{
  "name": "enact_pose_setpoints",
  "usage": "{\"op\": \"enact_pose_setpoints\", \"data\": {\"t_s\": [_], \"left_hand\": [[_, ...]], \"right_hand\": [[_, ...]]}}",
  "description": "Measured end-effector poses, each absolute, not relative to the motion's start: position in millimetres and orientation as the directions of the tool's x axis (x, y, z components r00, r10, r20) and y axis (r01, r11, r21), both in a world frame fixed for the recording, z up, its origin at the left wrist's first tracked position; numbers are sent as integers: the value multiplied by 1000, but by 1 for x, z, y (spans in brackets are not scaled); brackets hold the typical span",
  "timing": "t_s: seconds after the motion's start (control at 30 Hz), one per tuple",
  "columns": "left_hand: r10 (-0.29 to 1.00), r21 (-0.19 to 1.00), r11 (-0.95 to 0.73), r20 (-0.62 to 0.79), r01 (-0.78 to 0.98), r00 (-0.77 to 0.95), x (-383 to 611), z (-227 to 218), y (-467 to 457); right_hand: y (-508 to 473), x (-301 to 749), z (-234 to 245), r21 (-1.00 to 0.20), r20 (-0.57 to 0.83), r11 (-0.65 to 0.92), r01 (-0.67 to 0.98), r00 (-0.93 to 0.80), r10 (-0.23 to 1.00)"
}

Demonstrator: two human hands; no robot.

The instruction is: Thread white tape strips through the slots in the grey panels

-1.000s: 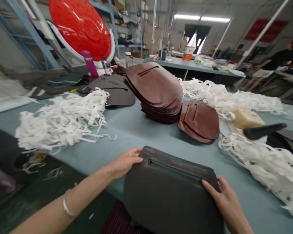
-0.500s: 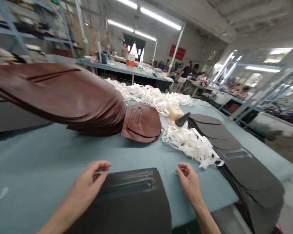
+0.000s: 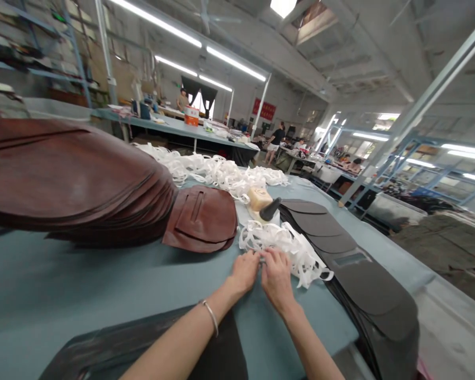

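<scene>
My left hand (image 3: pixel 246 272) and my right hand (image 3: pixel 276 277) meet at the near edge of a tangled heap of white strips (image 3: pixel 303 261). The fingers of both are bent and pinched together, tips almost touching. Whatever lies between the fingertips is too small or hidden to make out. Below my left forearm, which crosses over it, lies a dark grey panel (image 3: pixel 225 348) with a slot-like opening. Just beyond the heap are a pale yellow block (image 3: pixel 259 198) and a black cone-shaped piece (image 3: pixel 269 210).
On the left a tall stack of brown leather-like pieces (image 3: pixel 75 179) rises from the blue-green table (image 3: pixel 142 285), a smaller brown stack (image 3: pixel 209 216) beside it. Dark grey panels (image 3: pixel 368 287) line the right edge. More white strips (image 3: pixel 217 174) lie behind. People stand far off.
My hands, apart on either side of the dark panel before, have come together at the white strips. The camera view has turned to the right, and the dark panel sits lower and further left.
</scene>
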State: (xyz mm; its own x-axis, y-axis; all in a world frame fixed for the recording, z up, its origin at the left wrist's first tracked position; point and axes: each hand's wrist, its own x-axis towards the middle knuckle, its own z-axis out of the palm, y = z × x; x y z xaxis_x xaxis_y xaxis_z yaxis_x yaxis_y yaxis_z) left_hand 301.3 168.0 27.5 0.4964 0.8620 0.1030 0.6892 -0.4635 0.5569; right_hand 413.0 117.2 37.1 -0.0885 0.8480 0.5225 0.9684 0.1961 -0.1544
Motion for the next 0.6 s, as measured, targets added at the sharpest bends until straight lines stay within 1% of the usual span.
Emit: {"op": "enact_pose_setpoints", "data": {"t_s": [0.07, 0.13, 0.2, 0.27, 0.3, 0.37, 0.43, 0.5, 0.6], "left_hand": [[861, 560, -464, 104, 686, 498, 296, 24, 166], [837, 570, -499, 119, 653, 535, 275, 22, 158], [801, 581, -541, 136, 608, 583, 243, 22, 149], [788, 624, -540, 137, 565, 601, 203, 25, 140], [799, 678, -503, 128, 537, 587, 182, 27, 136], [871, 857, -302, 70, 418, 486, 146, 34, 129], [924, 963, -112, 10, 244, 383, 121, 41, 123], [948, 997, 13, -37, 76, 318, 110, 45, 115], [952, 978, 161, -118, -132, 284, 113, 46, 105]], "right_hand": [[127, 419, 30, -29, 441, 178, 984, -148, 885], [135, 430, 21, 67, 379, 138, 988, -153, 913], [141, 442, 14, 116, 355, 87, 989, -123, 927], [146, 452, 8, 151, 339, 48, 987, -98, 936], [148, 456, 7, 163, 333, 39, 986, -92, 939], [151, 459, 6, 178, 325, 38, 983, -95, 941], [151, 458, 6, 182, 326, 46, 982, -104, 940], [149, 454, 8, 180, 336, 52, 982, -111, 935], [136, 445, 12, 176, 369, 70, 982, -132, 920]]}}
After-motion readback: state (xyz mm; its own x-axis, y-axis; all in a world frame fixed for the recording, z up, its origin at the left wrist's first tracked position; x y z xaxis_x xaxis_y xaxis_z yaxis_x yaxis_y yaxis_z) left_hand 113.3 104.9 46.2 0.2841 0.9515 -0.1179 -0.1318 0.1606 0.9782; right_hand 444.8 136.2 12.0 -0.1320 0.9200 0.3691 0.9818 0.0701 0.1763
